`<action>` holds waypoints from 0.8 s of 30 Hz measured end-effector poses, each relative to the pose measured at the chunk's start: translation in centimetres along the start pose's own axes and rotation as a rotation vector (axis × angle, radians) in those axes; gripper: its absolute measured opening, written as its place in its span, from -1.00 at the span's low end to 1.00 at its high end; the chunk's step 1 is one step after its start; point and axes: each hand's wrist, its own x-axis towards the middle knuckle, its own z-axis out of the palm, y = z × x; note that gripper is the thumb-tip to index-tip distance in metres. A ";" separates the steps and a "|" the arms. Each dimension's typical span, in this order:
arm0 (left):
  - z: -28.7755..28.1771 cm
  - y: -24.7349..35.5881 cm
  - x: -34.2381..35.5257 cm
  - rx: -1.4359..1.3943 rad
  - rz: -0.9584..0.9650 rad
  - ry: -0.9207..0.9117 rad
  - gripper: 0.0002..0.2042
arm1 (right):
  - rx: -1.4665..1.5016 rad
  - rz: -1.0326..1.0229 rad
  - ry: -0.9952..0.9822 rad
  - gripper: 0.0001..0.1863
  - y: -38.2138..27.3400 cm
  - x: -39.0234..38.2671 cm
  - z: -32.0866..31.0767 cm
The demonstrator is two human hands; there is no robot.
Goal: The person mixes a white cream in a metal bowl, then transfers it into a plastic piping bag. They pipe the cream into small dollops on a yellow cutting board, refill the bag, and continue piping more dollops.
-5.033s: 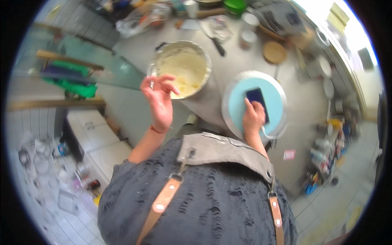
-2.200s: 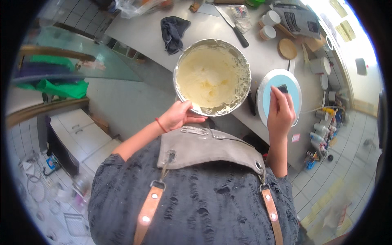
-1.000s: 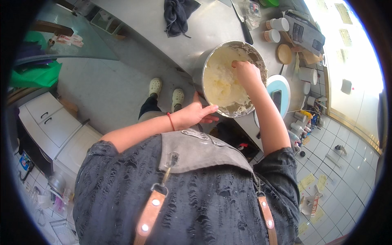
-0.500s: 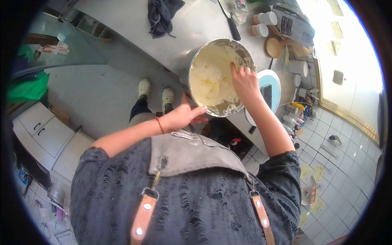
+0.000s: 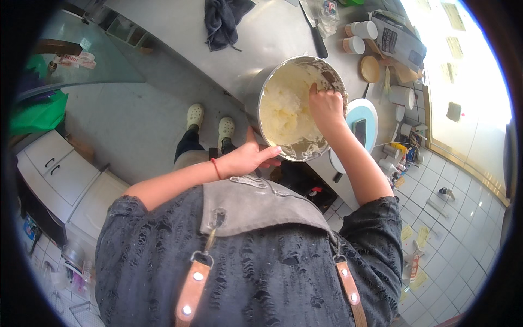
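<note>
A deep metal mixing bowl (image 5: 265,132) stands tilted toward me at the edge of the steel worktable, its wall smeared with pale yellow cream (image 5: 284,106). My left hand (image 5: 251,158) grips the near left rim, thumb on the lip and fingers along the outside. Inside the bowl, my right hand (image 5: 327,109) is closed at the right wall, the index finger pointing away from me. Whatever it may hold is hidden by the fingers and cream. A partly scraped patch of metal shows beyond the knuckles.
On the steel worktable (image 5: 180,27) lie a dark cloth (image 5: 222,24) and a black-handled knife (image 5: 318,42). White tubs (image 5: 354,45) and a round wooden piece (image 5: 369,69) stand at the right. A pale blue turntable (image 5: 369,117) bearing a phone (image 5: 359,132) is beside the bowl.
The whole view has shifted slightly, moving the bowl a little right and down in the picture. My right hand has shifted slightly along the wall; my left hand keeps its grip on the rim.
</note>
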 end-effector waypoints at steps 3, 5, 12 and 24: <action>0.1 0.1 -0.1 0.011 0.009 -0.008 -0.21 | 0.131 -0.027 -0.002 -0.72 0.0 -1.0 -1.1; 0.3 0.3 -0.2 -0.039 -0.023 0.007 -0.21 | 0.178 -0.037 0.056 -0.80 0.2 -2.1 -2.1; 1.7 1.0 0.6 -0.353 -0.118 0.091 -0.54 | 0.752 0.164 0.188 -0.74 1.8 -8.2 -6.1; 4.6 -1.1 -1.7 -0.484 0.143 0.185 -0.56 | 1.428 -0.070 0.516 -0.67 8.5 -11.6 -5.9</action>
